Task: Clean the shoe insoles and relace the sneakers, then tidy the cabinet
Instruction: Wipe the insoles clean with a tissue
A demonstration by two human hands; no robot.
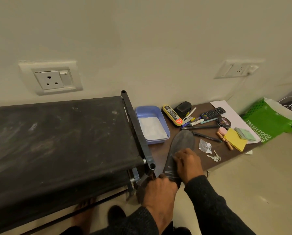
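A dark grey insole (180,146) is held up over the low brown table (160,155), its toe pointing toward the wall. My left hand (158,189) grips its heel end from below. On the insole's middle my right hand (187,161) lies with curled fingers; whether it holds a cloth I cannot tell. A lilac tub (164,123) with white powder in it stands just left of the insole's toe.
A black fabric shoe rack (60,141) fills the left. The table also carries a shoe-polish applicator (172,115), a polish tin (224,122), pens, a remote (212,113), sticky notes (234,139) and keys (214,157). A green bag (267,119) leans at far right.
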